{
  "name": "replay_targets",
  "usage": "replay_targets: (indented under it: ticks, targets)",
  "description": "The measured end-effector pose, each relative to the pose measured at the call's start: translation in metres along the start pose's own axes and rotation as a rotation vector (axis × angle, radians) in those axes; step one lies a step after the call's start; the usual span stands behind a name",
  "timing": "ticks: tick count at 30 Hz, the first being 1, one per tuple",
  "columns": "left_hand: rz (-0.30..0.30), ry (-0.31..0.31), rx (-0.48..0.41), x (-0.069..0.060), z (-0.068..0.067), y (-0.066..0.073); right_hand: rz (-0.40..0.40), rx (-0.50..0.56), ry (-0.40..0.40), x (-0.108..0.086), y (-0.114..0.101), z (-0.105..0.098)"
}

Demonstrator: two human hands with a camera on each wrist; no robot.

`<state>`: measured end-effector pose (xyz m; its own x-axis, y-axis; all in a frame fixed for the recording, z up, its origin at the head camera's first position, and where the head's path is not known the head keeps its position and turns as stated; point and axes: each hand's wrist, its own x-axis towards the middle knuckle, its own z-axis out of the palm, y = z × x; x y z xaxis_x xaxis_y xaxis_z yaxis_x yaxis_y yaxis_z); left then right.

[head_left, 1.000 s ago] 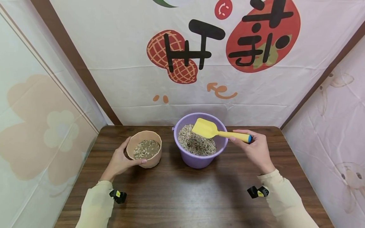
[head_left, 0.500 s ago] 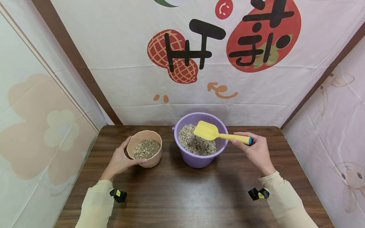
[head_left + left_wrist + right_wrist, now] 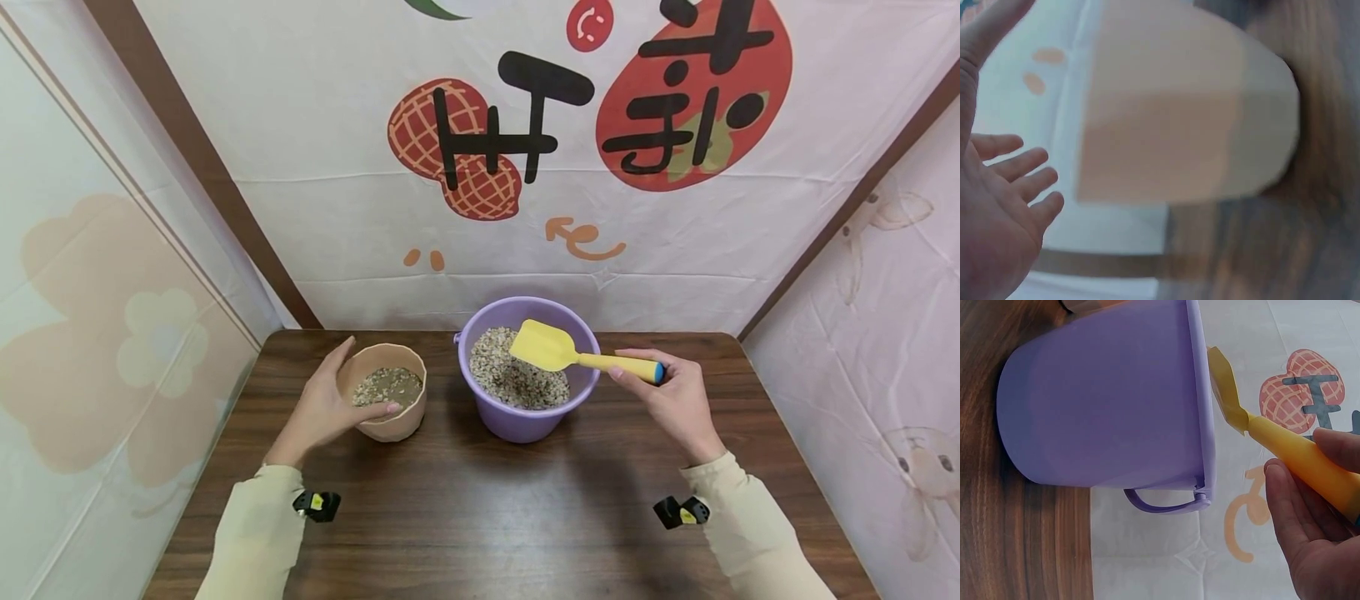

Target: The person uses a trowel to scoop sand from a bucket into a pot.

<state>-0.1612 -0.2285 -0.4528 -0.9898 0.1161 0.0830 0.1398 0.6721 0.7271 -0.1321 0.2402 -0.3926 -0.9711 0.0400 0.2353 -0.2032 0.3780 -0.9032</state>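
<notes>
- Left hand (image 3: 324, 410), fingers apart beside the left pot (image 3: 392, 428): a bump could tip it.
- Right hand (image 3: 678, 402), fingers clamped on scoop (image 3: 546, 346) above bucket (image 3: 517, 425): slipping could drop it.

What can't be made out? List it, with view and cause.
Contents of the beige pot, left wrist view: hidden by its blurred wall.
Floor of the purple bucket, head view: buried in grains.
Some bucket grains, head view: hidden by the yellow shovel.
Blue handle end, right wrist view: mostly cut off by right edge.
</notes>
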Motion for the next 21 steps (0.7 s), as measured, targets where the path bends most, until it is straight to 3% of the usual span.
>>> replay_targets:
  ticks: [6,11,17,21]
  targets:
    - [0.099,-0.014,-0.045,0.007,0.007,0.034,-0.001,0.009,0.000,0.000,0.000,0.002]
    - [0.163,-0.055,-0.063,0.017,0.022,0.057,0.016,-0.021,-0.006,0.001,0.003,0.002]
    - [0.174,-0.164,-0.124,0.030,0.046,0.070,0.021,-0.048,-0.028,0.002,0.006,0.004]
    - [0.163,-0.187,-0.132,0.036,0.059,0.074,0.033,-0.021,-0.049,0.003,0.004,0.003]
